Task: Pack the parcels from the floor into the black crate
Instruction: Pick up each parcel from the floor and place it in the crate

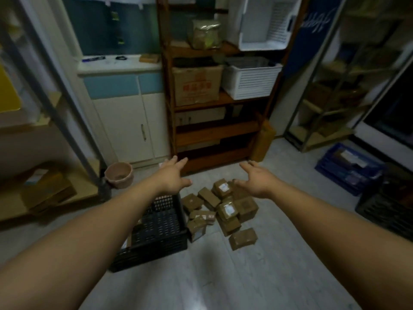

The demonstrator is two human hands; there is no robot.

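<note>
A black slatted crate (161, 231) stands on the grey floor, partly hidden behind my left forearm. Right beside it lies a heap of several small brown parcels (223, 209), some with white labels. One parcel (243, 238) lies a little apart at the front. Both my arms reach forward, high above the floor. My left hand (173, 176) hovers over the crate's far end, fingers spread, holding nothing. My right hand (257, 179) is over the far side of the heap, palm inward, fingers apart and empty.
A wooden shelf unit (214, 130) with a cardboard box and white baskets stands behind the heap. A pink pot (119, 174) sits left of the crate. A blue crate (348, 167) and another black crate (388, 209) stand at right. Metal racks flank both sides.
</note>
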